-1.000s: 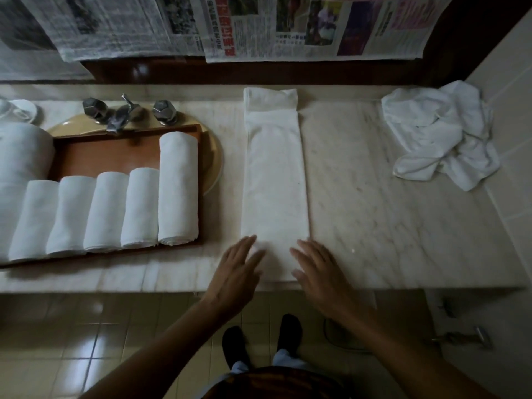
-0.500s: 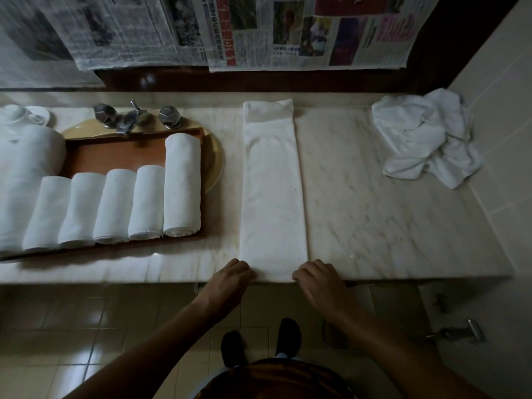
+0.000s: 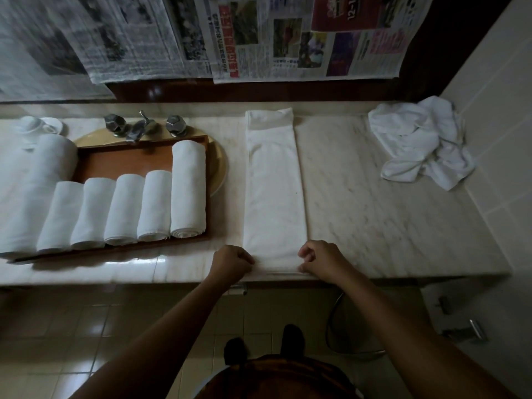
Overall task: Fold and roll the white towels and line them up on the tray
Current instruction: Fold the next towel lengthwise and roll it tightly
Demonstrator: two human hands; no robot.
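A white towel (image 3: 273, 185), folded into a long narrow strip, lies on the marble counter and runs from the back wall to the front edge. My left hand (image 3: 231, 263) pinches its near left corner, and my right hand (image 3: 321, 259) pinches its near right corner. Both have curled fingers at the counter's front edge. To the left, a wooden tray (image 3: 129, 162) holds several rolled white towels (image 3: 155, 208) side by side.
A heap of unfolded white towels (image 3: 423, 142) lies at the counter's back right, against the tiled wall. Metal taps (image 3: 141, 128) stand behind the tray, over a round yellowish basin (image 3: 218, 171). A white cup and saucer (image 3: 37, 126) sit far left. Newspapers hang above.
My hands were flat and open on the towel's near end. They slid back to the front edge and curled onto its two near corners.
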